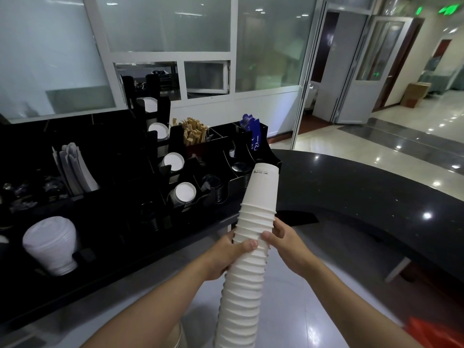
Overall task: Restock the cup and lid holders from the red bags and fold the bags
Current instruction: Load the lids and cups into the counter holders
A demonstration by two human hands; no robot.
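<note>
A tall stack of white paper cups (253, 217) stands upside down and tilted in front of me, its top near the black holder's right end. My left hand (226, 254) grips the stack from the left, thumb across its front. My right hand (283, 244) grips it from the right at the same height. The black cup and lid holder (200, 169) stands on the counter with white cup stacks (185, 191) lying in its slots and dark lids (241, 169) to their right. A red bag (431, 334) shows at the lower right corner.
A stack of white lids (52, 247) lies in a holder at the left. White sleeves (72, 167), wooden stirrers (194, 131) and a blue sign (251, 131) stand in the organiser. A curved black counter (364, 197) runs right. Glass partitions and an open door lie behind.
</note>
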